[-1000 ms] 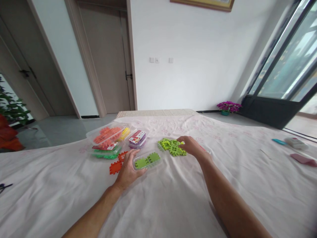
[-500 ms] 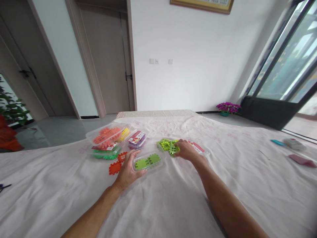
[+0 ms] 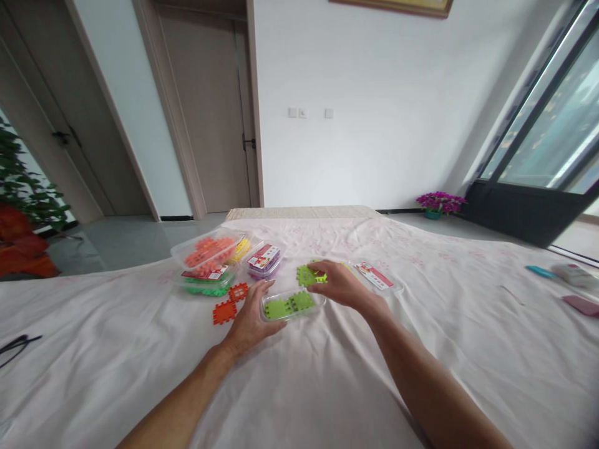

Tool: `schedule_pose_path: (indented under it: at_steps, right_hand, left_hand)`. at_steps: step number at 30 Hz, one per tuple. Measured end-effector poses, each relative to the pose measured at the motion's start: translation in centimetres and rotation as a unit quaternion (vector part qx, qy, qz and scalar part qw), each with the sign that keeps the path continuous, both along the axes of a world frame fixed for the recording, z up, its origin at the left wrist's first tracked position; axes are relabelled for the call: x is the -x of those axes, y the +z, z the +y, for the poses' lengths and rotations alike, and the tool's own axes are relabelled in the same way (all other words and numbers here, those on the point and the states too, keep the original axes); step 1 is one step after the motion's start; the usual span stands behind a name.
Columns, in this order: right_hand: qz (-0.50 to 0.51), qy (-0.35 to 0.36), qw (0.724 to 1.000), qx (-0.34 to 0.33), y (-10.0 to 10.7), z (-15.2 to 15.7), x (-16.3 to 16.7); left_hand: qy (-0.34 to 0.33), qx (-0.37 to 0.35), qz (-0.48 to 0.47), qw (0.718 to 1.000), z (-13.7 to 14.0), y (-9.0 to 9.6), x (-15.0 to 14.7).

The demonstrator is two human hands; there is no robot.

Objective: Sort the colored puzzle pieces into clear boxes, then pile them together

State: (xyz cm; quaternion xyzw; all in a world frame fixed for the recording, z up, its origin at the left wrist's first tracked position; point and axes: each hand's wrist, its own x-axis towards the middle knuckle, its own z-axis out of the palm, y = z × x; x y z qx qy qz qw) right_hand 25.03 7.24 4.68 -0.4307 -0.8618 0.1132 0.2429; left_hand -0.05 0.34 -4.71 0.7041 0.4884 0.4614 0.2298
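My left hand (image 3: 255, 316) is wrapped round the left end of a clear plastic box (image 3: 319, 303), thumb on the near side and fingers on the far side. Light green interlocking tiles (image 3: 287, 304) lie flat inside it. Just beyond the box's right end, my right hand (image 3: 339, 284) is pinched with a green notched piece (image 3: 321, 277) at its fingertips. A pile of loose green pieces (image 3: 306, 274) lies under and beside these fingers, partly covered by them. Two orange notched tiles (image 3: 225, 312) rest to the left of my left hand.
Clear boxes of orange pieces (image 3: 210, 252), green pieces (image 3: 208, 287) and purple pieces (image 3: 264, 259) sit at the back left. A labelled clear lid (image 3: 377, 277) lies right of my right hand. Dark-framed glasses (image 3: 19, 344) are at far left, a pink item (image 3: 580, 305) at far right.
My right hand has moved left from the green pile toward the box, carrying a green piece. My left hand keeps its hold on the box. The whole view has shifted slightly.
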Motion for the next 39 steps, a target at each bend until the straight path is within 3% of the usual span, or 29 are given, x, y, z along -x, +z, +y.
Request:
schedule_pose_path:
  at_steps: [7, 11, 13, 17, 20, 22, 25, 30, 36, 39]
  right_hand:
    - [-0.063, 0.046, 0.996, 0.048, -1.6, -1.6, 4.5]
    - [-0.015, 0.083, 0.992, 0.097, -2.4, -1.3, 5.3]
    - [0.033, 0.085, 0.992, 0.091, -2.3, -0.8, 5.0]
    - [0.062, -0.034, 0.997, 0.005, -1.8, 1.4, 2.0]
    - [-0.004, -0.166, 0.985, -0.044, -2.1, 3.4, -1.5]
    - [-0.046, -0.206, 0.977, -0.042, -2.9, 4.5, -3.5]
    - [-0.089, -0.219, 0.972, -0.019, -4.4, 5.5, -5.3]
    - [-0.124, -0.199, 0.972, 0.007, -5.7, 5.9, -5.5]
    - [-0.112, -0.229, 0.967, 0.009, -5.4, 5.9, -5.6]
    - [-0.044, -0.220, 0.974, -0.002, -4.4, 5.9, -5.3]
  left_hand:
    - [-0.014, 0.017, -0.032, 0.999, -0.3, 0.7, -0.5]
    - [-0.017, 0.021, -0.033, 0.999, -0.4, 0.7, -0.6]
    - [-0.015, 0.019, -0.033, 0.999, -0.4, 0.6, -0.5]
    - [-0.008, 0.015, -0.019, 1.000, -0.3, 0.4, -0.3]
    - [0.001, 0.013, 0.014, 1.000, -0.2, 0.4, -0.1]
    - [0.010, 0.004, 0.036, 0.999, -0.2, 0.4, 0.0]
    - [0.020, -0.019, 0.061, 0.998, -0.2, 0.3, 0.1]
    - [0.024, -0.061, 0.102, 0.993, -0.3, 0.2, 0.2]
    - [0.039, -0.070, 0.146, 0.986, -0.5, 0.4, 0.1]
    - [0.055, -0.074, 0.169, 0.981, -0.5, 0.7, -0.1]
